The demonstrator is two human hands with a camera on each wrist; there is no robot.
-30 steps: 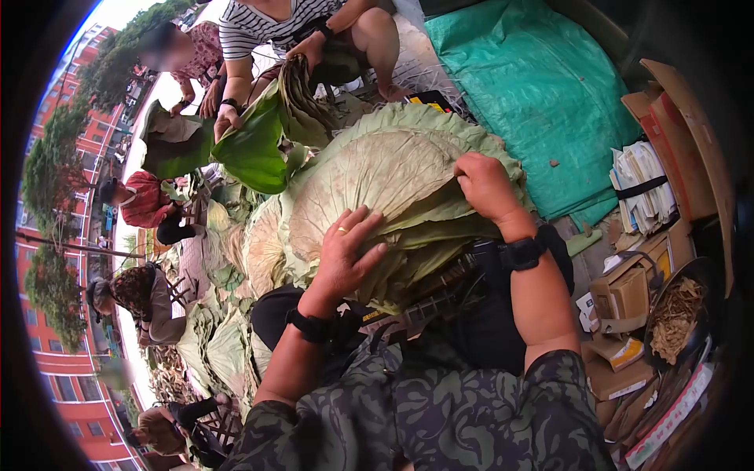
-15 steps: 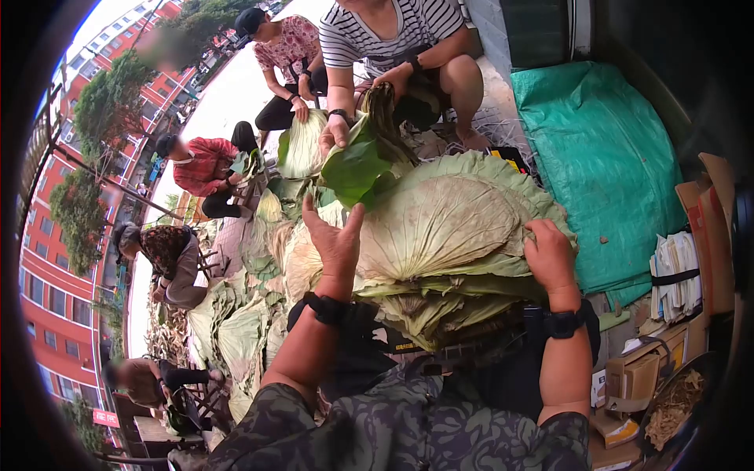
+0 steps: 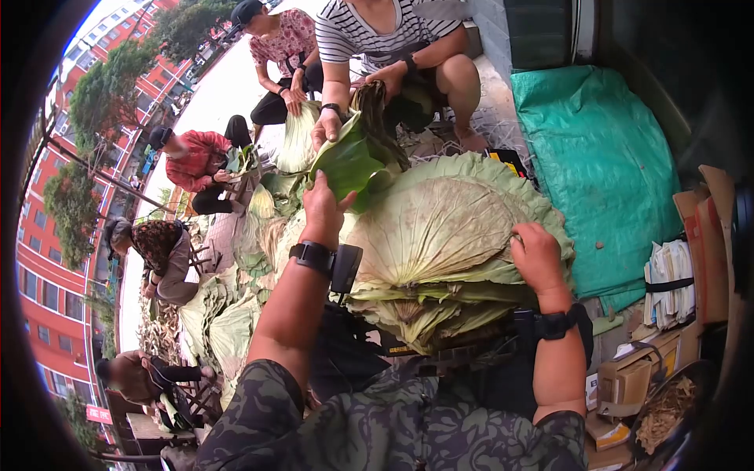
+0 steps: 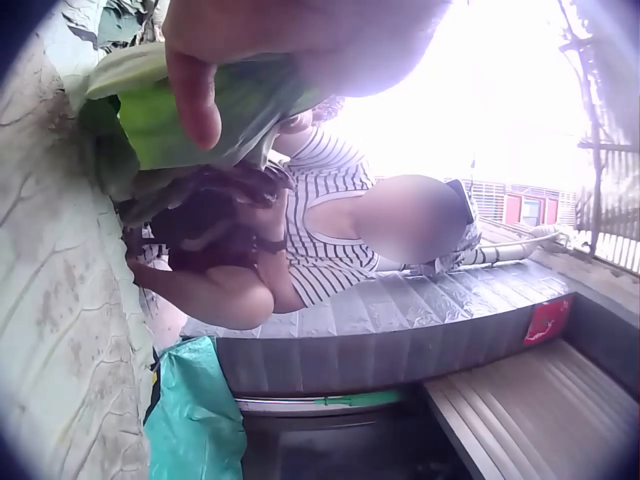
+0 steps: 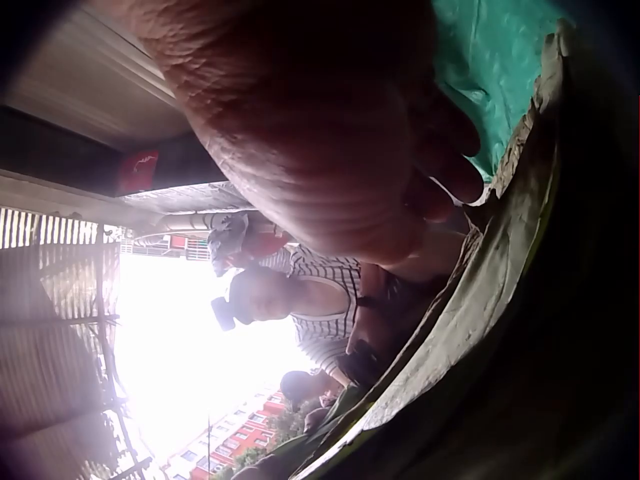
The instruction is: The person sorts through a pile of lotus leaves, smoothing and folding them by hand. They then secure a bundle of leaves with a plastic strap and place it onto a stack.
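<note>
A stack of large, dry, pale green-brown leaves (image 3: 440,228) lies in front of my body. My right hand (image 3: 538,255) pinches its right edge with curled fingers; the right wrist view shows that hand (image 5: 310,130) at the rim of a leaf (image 5: 440,330). Beyond the stack's left side, my left hand (image 3: 323,212) touches the lower edge of a fresher green leaf (image 3: 344,161), its thumb spread apart. In the left wrist view the left hand (image 4: 290,40) has its thumb before the green leaf (image 4: 160,125); its other fingers are hidden.
A person in a striped shirt (image 3: 377,35) crouches opposite, holding the green leaf. Several other people sit at the left beside more leaves (image 3: 232,330). A green tarp (image 3: 597,173) lies at the right, near cardboard boxes (image 3: 636,377) and a bundle of papers (image 3: 669,282).
My left hand has lifted off the stack and moved out to the green leaf. The right hand stays at the stack's right edge. The head view has shifted.
</note>
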